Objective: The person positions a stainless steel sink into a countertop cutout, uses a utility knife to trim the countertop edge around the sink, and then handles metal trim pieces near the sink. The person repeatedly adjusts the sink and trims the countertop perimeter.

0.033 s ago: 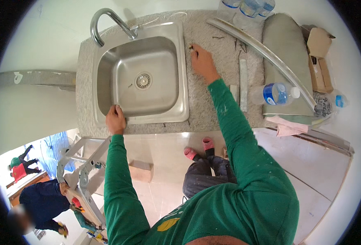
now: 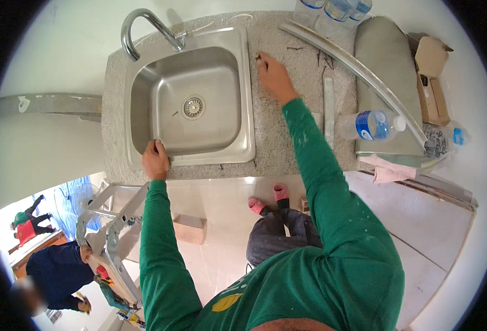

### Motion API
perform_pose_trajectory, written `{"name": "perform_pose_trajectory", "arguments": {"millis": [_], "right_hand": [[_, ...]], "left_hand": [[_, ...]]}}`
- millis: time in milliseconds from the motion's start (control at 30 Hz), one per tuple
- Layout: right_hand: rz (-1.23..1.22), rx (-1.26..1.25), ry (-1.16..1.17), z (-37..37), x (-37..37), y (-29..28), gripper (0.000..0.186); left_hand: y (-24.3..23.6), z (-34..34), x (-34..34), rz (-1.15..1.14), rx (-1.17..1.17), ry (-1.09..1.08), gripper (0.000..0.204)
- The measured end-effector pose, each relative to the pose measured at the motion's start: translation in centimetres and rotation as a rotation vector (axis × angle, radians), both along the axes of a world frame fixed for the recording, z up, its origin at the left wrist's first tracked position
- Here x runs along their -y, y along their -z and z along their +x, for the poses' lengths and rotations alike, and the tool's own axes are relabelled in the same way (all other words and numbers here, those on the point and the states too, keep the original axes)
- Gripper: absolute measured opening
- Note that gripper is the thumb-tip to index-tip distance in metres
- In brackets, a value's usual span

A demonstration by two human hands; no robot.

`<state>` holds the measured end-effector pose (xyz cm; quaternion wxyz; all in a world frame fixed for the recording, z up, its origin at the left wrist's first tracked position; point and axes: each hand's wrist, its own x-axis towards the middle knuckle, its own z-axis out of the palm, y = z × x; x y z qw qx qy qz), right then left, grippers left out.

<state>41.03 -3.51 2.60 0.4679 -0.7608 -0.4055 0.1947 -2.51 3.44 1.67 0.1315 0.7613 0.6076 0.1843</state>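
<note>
Sink [image 2: 245, 110] already sits in the surface [image 2: 116, 110], faucet [image 2: 125, 36] standing — your left hand [image 2: 155, 161] curls at its near rim, grip unclear; right hand [image 2: 275, 78] pinches a small dark piece [image 2: 258, 58] — fasteners [image 2: 294, 48] lie loose.

Premises: kitchen or similar wash area, in the condition of a work site. Kitchen evidence: steel sink [image 2: 246, 110] with curved chrome faucet [image 2: 164, 26], set in a speckled grey countertop [image 2: 279, 124], upper left to centre of frame. Work evidence: loose dark fasteners [image 2: 294, 48] and a long metal strip [image 2: 361, 70] across the counter, upper right of centre; metal stepladder [image 2: 112, 237], lower left; open cardboard box [image 2: 435, 102], upper right. Floor [image 2: 221, 207] glossy and tiled, lower centre.
</note>
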Motion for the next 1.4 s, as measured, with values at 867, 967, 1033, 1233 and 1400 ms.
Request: {"name": "perform_pose_trajectory", "arguments": {"millis": [867, 967, 1033, 1233, 1400], "right_hand": [[-0.112, -0.151, -0.100, 5.6, -2.4, 1.6, 0.050], [-0.064, 0.104, -0.118, 6.6, -2.3, 2.9, 0.051], [-0.095, 0.104, -0.128, 7.1, -3.1, 2.5, 0.051], [-0.186, -0.029, -0.188, 7.4, -2.8, 0.6, 0.050], [-0.195, -0.318, -0.175, 8.6, -4.8, -1.7, 0.049]], "left_hand": [[-0.3, 0.5, -0.6, -0.027, 0.004, -0.027, 0.032], [-0.3, 0.7, -0.6, -0.048, 0.009, -0.009, 0.032], [0.4, 0.7, -0.9, -0.039, -0.015, -0.008, 0.032], [-0.4, 0.6, -0.7, -0.030, 0.012, -0.011, 0.032], [-0.2, 0.8, -0.8, -0.073, -0.003, -0.013, 0.032]]}}
